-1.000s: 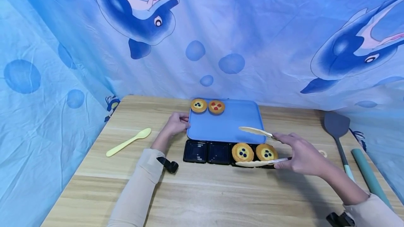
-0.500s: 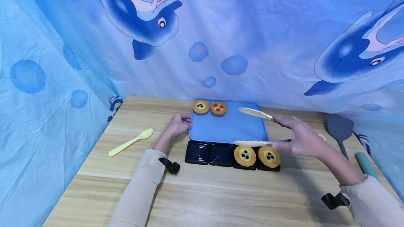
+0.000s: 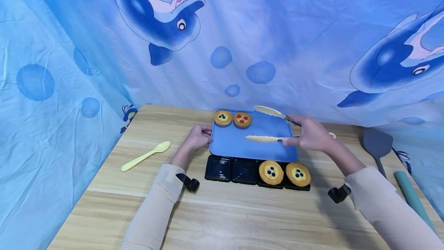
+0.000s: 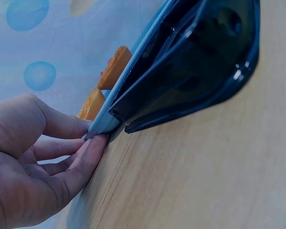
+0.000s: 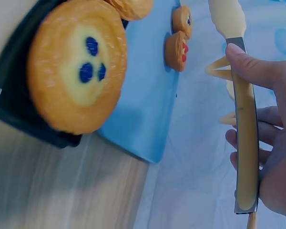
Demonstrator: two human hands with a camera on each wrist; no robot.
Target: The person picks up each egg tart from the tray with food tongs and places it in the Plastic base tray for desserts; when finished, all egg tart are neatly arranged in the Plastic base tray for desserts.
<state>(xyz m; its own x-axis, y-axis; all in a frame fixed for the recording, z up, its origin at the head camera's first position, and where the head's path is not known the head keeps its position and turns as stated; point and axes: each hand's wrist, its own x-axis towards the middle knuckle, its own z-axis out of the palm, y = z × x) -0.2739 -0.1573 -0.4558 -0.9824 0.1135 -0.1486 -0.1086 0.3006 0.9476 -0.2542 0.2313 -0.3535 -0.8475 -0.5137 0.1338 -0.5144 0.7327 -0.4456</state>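
Observation:
My left hand (image 3: 198,137) pinches the left edge of a blue tray (image 3: 236,146), thumb above and fingers below in the left wrist view. Over the tray, my right hand (image 3: 310,134) holds tongs (image 3: 265,139) with their arms spread and nothing between the tips. At the tray's back left lie a blueberry egg tart (image 3: 222,117) and a strawberry egg tart (image 3: 242,119). In front of the tray sits a black four-part container (image 3: 218,168). Its two right compartments hold blueberry tarts (image 3: 271,172) (image 3: 298,174); the right one looms large in the right wrist view.
A pale yellow spoon (image 3: 146,156) lies on the wooden table (image 3: 222,215) to the left. On the right are a grey spatula (image 3: 378,144) and a green cylindrical handle (image 3: 412,198). A blue dolphin-print curtain (image 3: 295,30) hangs behind the table.
My right hand has moved the spread tongs away from the right tarts, back and left over the tray. My left hand keeps its pinch on the tray's edge. The head view has shifted slightly.

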